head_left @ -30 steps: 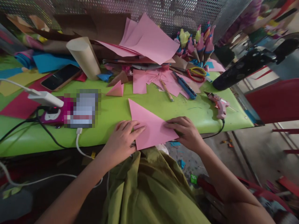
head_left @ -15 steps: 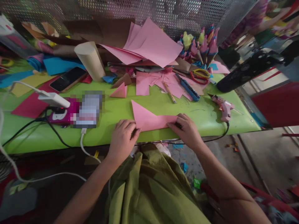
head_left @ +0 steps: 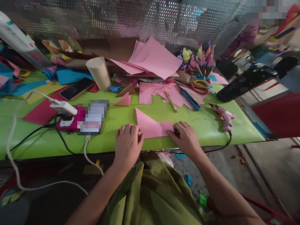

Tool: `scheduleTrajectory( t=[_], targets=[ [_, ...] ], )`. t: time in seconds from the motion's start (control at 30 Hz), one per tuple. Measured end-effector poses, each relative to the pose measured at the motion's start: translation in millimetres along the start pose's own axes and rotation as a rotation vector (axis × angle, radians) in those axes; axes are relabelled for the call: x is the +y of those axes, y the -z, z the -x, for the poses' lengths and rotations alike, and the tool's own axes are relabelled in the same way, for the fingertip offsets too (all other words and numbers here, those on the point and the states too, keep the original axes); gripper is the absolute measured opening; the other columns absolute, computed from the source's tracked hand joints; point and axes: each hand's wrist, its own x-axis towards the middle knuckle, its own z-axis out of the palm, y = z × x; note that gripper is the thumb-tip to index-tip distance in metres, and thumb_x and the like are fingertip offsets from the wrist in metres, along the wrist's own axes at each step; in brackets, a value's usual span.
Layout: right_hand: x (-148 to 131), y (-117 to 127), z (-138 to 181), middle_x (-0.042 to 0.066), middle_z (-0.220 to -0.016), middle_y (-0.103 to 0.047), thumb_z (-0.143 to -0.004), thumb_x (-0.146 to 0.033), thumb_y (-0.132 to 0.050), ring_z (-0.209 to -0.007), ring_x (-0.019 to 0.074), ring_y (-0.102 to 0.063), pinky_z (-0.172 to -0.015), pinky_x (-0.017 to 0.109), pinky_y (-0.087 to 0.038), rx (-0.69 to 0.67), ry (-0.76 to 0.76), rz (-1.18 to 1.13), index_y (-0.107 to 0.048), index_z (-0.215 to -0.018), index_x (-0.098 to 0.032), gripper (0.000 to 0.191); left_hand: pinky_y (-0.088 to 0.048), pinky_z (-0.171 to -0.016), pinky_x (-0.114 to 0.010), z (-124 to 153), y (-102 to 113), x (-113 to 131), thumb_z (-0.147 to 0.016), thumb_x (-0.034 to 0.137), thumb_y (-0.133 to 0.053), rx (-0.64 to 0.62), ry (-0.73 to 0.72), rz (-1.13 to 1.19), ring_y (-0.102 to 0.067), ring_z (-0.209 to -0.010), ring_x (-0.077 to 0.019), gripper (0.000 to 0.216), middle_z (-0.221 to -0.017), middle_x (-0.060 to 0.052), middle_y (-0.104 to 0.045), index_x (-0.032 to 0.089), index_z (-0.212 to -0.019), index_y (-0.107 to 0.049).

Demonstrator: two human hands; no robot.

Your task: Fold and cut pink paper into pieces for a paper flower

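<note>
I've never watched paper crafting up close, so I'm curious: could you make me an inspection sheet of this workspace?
Surface: green worktop, with papers and tools across its back.
Job's things: folded pink paper, near the front edge.
Clutter: loose pink sheets, scissors, black phone, upright paper tube, glue gun.
Hands: left hand has its fingers at the paper's left edge; right hand, at its right end. Grip unclear.
Cables: white cable hangs over the front edge; black cord runs from the glue gun.
Surroundings: perforated metal panel behind; another person's sleeve, upper right; green scrap on the floor.
</note>
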Motion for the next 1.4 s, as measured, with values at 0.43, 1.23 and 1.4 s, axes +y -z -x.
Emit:
scheduleTrajectory(
  t=[0.43,1.23,1.4],
  targets=[
    [4.6,-0.6,0.0,0.001,-0.070,-0.054,-0.093,-0.039,-0.058,-0.067,0.0205,-0.052,-0.063,0.033,-0.038,-0.015,-0.089,-0.144,-0.055,-0.083,-0.022,0.020,-0.029,-0.121,-0.044,26.2,-13.9,38.6,-0.101,0.048,-0.035,-0.281,-0.383,0.045,-0.036,-0.147,-0.0246,0.063,-0.161,-0.008,-0.036,0.012,-0.153,-0.035],
    [-13.7,3.3,58.9,0.005,-0.130,-0.069,-0.094,-0.031,-0.062,-0.117,0.0263,-0.060,-0.098,0.043,-0.037,0.090,0.087,-0.009,-0.057,-0.133,-0.027,0.040,-0.032,-0.120,-0.048,36.6,-2.7,3.7,-0.100,0.029,-0.041,-0.267,-0.324,0.084,-0.044,-0.143,-0.0249,0.054,-0.156,-0.005,-0.043,0.017,-0.153,-0.038],
    [-2.5,8.0,50.1,0.005,-0.114,-0.074,-0.094,-0.028,-0.060,-0.104,0.0261,-0.063,-0.090,0.043,-0.043,0.159,-0.001,-0.110,-0.065,-0.119,-0.027,0.025,-0.034,-0.118,-0.047,36.2,-5.3,3.0,-0.099,0.031,-0.043,-0.242,-0.325,0.093,-0.045,-0.142,-0.0257,0.054,-0.155,-0.006,-0.045,0.016,-0.152,-0.040]
  ],
)
